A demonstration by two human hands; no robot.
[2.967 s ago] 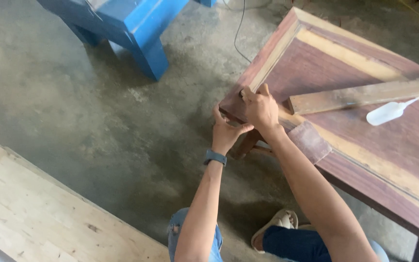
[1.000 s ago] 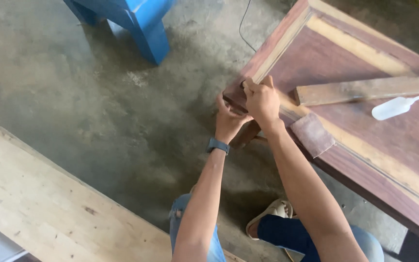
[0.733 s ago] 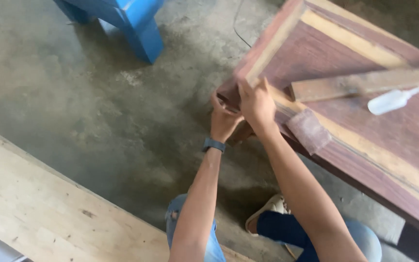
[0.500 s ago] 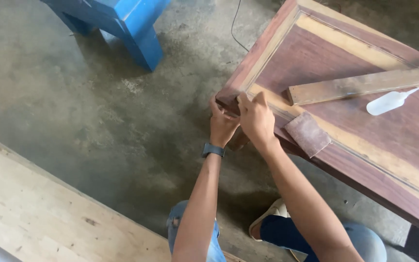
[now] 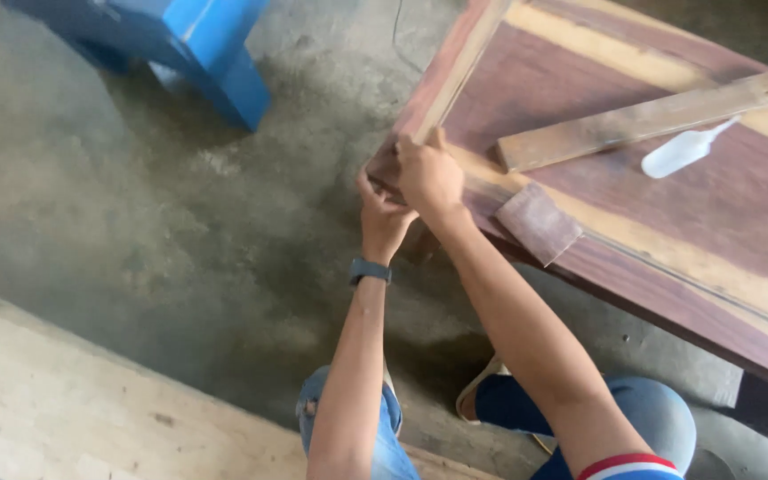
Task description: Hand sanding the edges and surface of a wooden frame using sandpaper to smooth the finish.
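Hands meet at the near left corner of the reddish-brown wooden panel point(image 5: 633, 169), which serves as the landmark for all positions below. Right hand point(image 5: 428, 173) lies on top of that corner, fingers curled down over the edge and pressed to the wood; what, if anything, sits under the palm cannot be seen. Left hand point(image 5: 384, 213) comes up from below the same corner, fingers wrapped against its underside and touching the right hand. A dark wristwatch point(image 5: 371, 270) sits on the left wrist.

On the panel, just right of the hands, lies a small brown sanding block point(image 5: 540, 222), apart from both hands. Further right and toward the far side, a loose pale wooden slat point(image 5: 646, 120) rests diagonally on the surface. A small white squeeze bottle point(image 5: 682, 153) lies just beside the slat's right part.

Left of the panel, well apart, a blue stool point(image 5: 197, 44) stands on the concrete floor point(image 5: 135, 204). A pale wooden board point(image 5: 91, 409) lies near left of the panel, by the person's knees.
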